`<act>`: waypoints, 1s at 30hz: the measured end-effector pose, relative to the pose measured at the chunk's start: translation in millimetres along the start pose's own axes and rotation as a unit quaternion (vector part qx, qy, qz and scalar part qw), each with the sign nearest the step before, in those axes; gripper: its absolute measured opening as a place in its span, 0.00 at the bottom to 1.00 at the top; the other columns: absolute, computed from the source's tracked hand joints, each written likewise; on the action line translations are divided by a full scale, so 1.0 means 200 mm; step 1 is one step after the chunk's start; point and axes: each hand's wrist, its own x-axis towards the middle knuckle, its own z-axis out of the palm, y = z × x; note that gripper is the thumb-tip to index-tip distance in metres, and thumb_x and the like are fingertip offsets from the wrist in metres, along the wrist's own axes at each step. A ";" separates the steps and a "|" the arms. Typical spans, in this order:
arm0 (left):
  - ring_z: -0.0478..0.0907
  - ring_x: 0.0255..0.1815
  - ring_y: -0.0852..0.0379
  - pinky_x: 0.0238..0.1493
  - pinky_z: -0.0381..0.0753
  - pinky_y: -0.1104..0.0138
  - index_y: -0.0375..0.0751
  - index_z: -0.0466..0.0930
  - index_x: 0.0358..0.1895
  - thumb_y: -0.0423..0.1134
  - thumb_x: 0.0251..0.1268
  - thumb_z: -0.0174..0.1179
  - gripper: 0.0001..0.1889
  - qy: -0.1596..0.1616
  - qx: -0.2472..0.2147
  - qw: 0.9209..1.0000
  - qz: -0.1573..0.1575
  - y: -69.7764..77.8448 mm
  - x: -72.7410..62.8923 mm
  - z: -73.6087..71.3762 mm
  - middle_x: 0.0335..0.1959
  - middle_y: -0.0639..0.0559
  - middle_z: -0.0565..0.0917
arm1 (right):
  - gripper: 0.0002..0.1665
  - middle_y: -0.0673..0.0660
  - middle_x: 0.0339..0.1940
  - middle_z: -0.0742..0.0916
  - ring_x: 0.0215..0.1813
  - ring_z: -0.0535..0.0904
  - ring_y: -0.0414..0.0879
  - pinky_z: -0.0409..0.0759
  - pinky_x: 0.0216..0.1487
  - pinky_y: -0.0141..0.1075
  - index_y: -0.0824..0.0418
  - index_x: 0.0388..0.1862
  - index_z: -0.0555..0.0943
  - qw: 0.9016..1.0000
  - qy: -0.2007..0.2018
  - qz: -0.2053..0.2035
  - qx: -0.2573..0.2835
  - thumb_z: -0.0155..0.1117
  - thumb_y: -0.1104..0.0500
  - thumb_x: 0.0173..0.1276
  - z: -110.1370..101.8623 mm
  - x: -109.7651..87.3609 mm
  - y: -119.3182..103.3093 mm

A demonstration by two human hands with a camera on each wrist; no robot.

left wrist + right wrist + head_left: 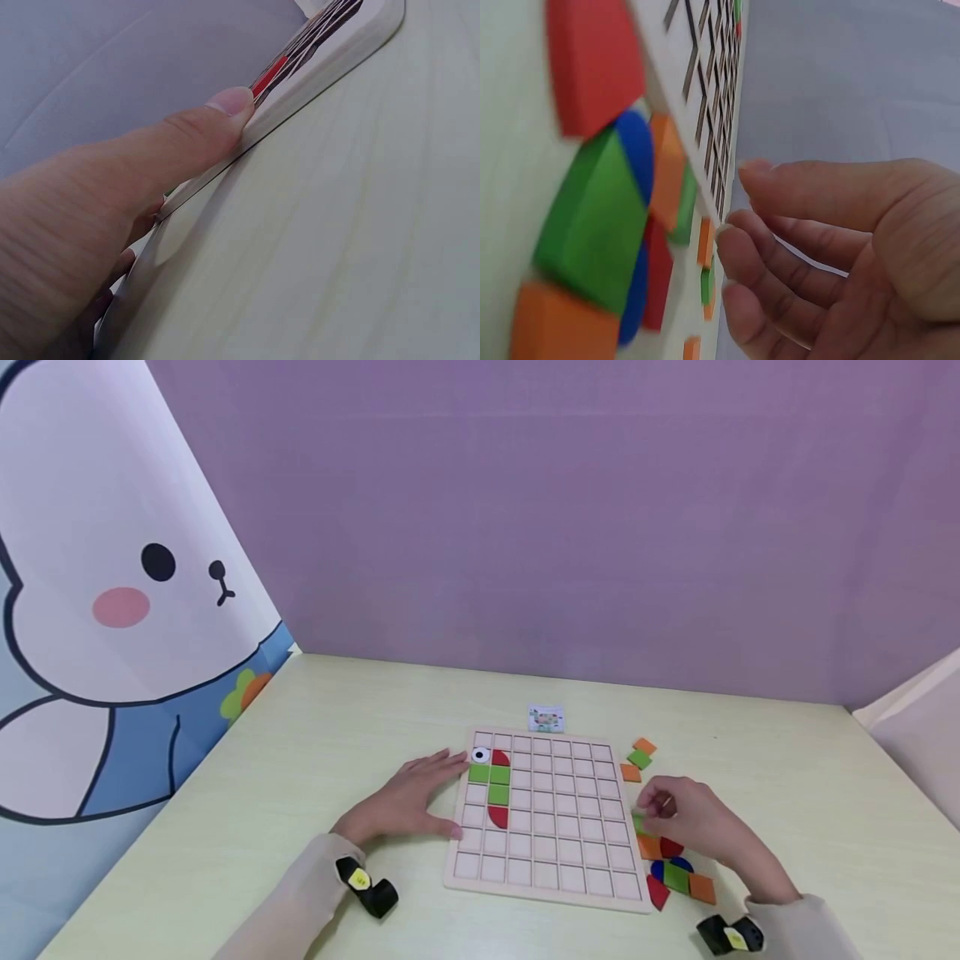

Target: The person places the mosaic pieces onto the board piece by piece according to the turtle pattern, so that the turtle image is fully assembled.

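At left, a white cartoon-animal panel meets a purple wall. On the pale wood-grain surface, the spread left hand touches the gridded wooden board; to its right, the right hand is by flat coloured tiles, and only its wrist view shows the loosely bent fingers empty.

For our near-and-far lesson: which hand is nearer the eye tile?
Left. The left hand is at the edge of the board, close beside the eye tile; the right hand is across the board, by the loose pieces.
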 end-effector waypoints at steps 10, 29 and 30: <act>0.43 0.79 0.48 0.75 0.44 0.46 0.52 0.55 0.74 0.65 0.48 0.65 0.50 0.000 0.001 1.000 -0.002 0.00 0.01 0.00 0.77 0.55 0.54 | 0.12 0.51 0.29 0.80 0.33 0.72 0.44 0.73 0.31 0.29 0.61 0.37 0.80 0.999 -0.016 0.046 -0.019 0.72 0.63 0.55 -0.01 -0.05 0.12; 0.43 0.79 0.46 0.75 0.45 0.45 0.51 0.55 0.75 0.65 0.49 0.65 0.50 0.000 0.001 1.000 0.000 -0.01 0.01 0.00 0.77 0.54 0.54 | 0.10 0.52 0.26 0.78 0.32 0.71 0.45 0.71 0.29 0.29 0.60 0.32 0.79 0.997 -0.042 0.060 0.007 0.72 0.64 0.54 0.00 -0.06 0.15; 0.43 0.79 0.46 0.75 0.45 0.45 0.51 0.55 0.75 0.66 0.49 0.65 0.50 0.000 0.001 1.000 0.002 -0.01 0.01 0.00 0.77 0.54 0.54 | 0.10 0.52 0.26 0.78 0.32 0.71 0.45 0.71 0.29 0.29 0.60 0.32 0.79 0.997 -0.038 0.063 0.005 0.72 0.64 0.54 0.01 -0.06 0.16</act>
